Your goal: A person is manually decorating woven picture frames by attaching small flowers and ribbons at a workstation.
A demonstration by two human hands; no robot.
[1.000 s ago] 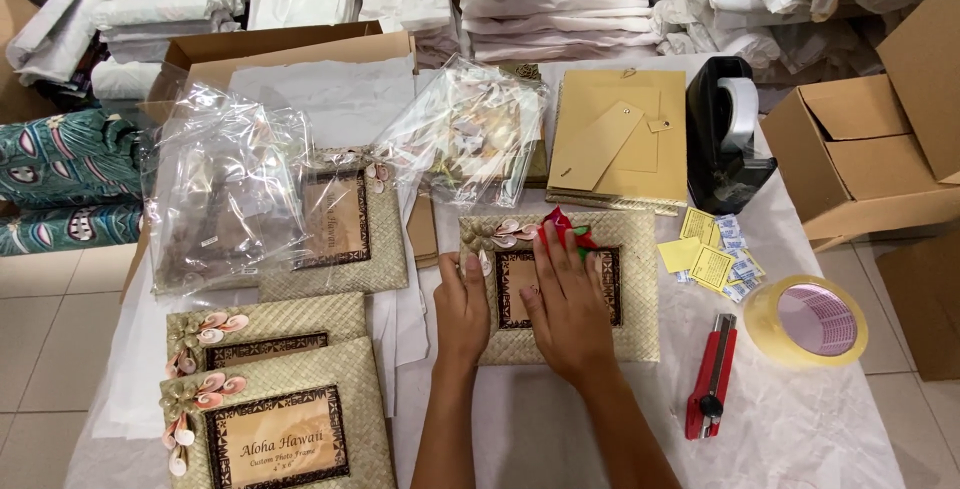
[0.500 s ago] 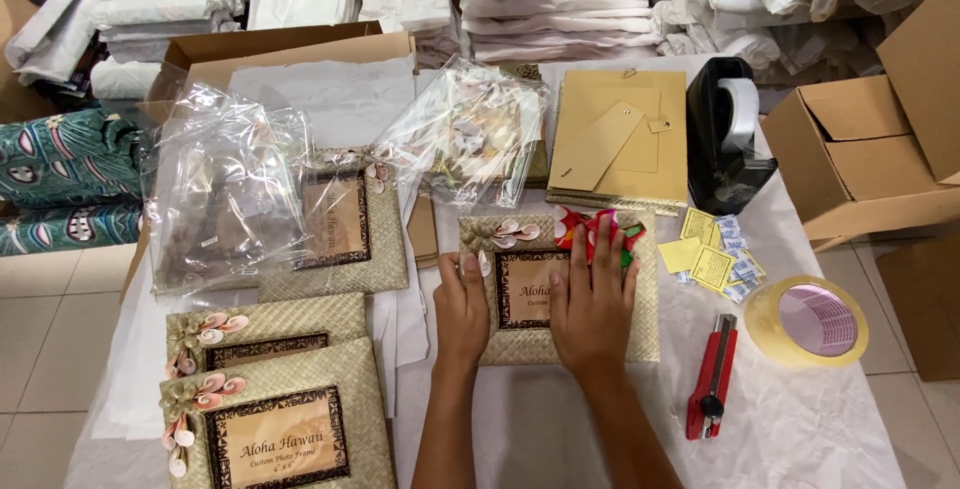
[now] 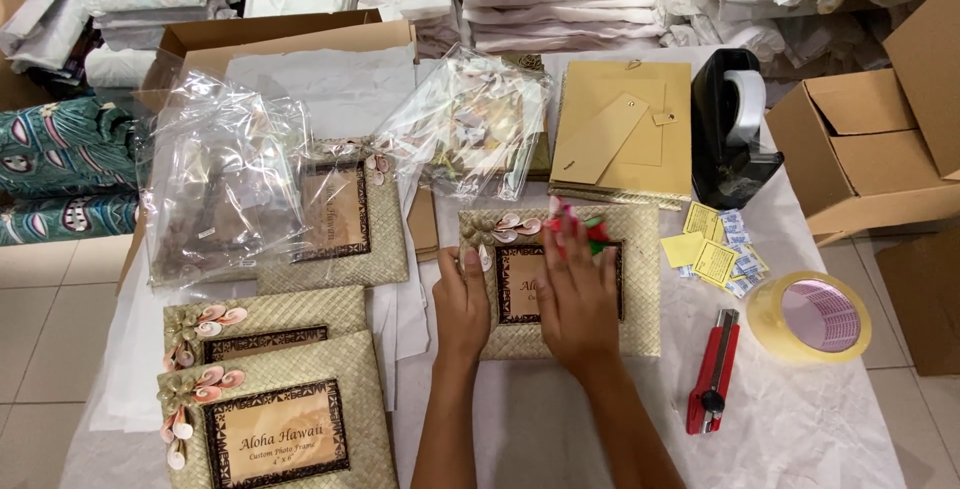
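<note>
Pressing flat, your left hand [image 3: 461,301] and right hand [image 3: 580,294] lay open-fingered, gripping nothing, on the woven straw rectangular photo frame [image 3: 640,279], its long axis running nine to three, the right hand nearer the red-and-green ornament [image 3: 580,232] at twelve. Small yellow square labels [image 3: 705,244] sat at three, a tan cardboard tag [image 3: 598,139] at one.
</note>
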